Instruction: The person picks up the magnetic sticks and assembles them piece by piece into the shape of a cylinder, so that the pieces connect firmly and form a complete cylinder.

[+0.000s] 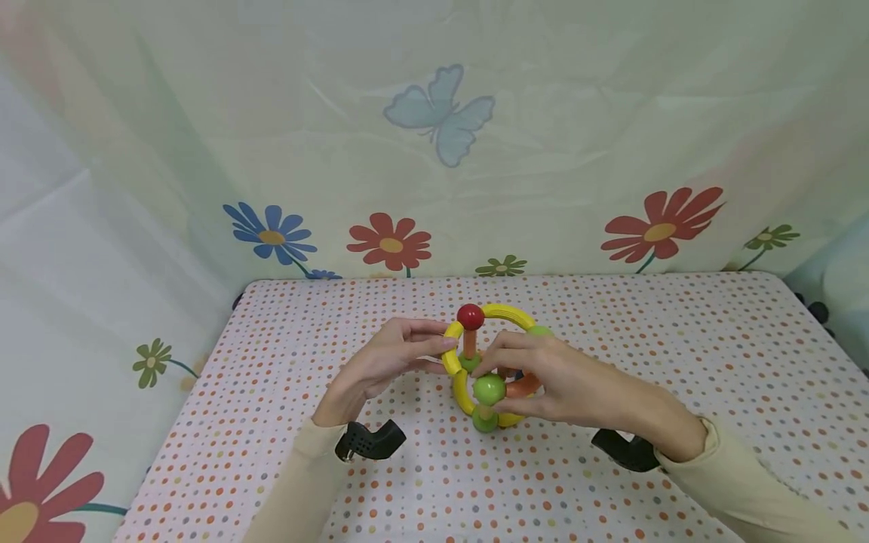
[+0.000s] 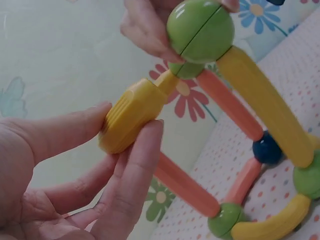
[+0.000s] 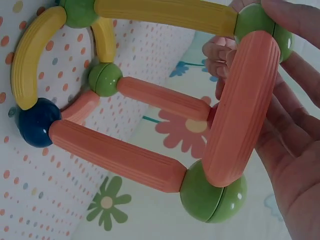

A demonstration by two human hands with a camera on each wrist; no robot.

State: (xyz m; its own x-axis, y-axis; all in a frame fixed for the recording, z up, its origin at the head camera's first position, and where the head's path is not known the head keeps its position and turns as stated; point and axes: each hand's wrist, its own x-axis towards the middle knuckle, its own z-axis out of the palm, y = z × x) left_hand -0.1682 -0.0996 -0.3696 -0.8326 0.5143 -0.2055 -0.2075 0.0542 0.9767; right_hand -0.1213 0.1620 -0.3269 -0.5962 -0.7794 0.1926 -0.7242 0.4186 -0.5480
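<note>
A building-toy frame of rods and balls stands on the table. My left hand (image 1: 390, 358) pinches a curved yellow rod (image 2: 131, 117) between thumb and fingers, beside the red ball (image 1: 471, 317) at the frame's top. Whether that rod touches the red ball cannot be told. My right hand (image 1: 560, 377) grips the green ball (image 1: 489, 389) at a near top corner, its thumb and fingers around it. From this ball a curved orange rod (image 3: 242, 107) runs to another green ball (image 3: 212, 192). A straight yellow rod (image 2: 265, 105) goes down from the gripped ball to the base ring.
The base ring holds a blue ball (image 3: 40, 122), green balls and curved rods, and lies on the dotted tabletop (image 1: 285, 422). A curved yellow rod (image 1: 509, 315) spans the far top side. Behind the table hangs a flowered cloth (image 1: 543, 151).
</note>
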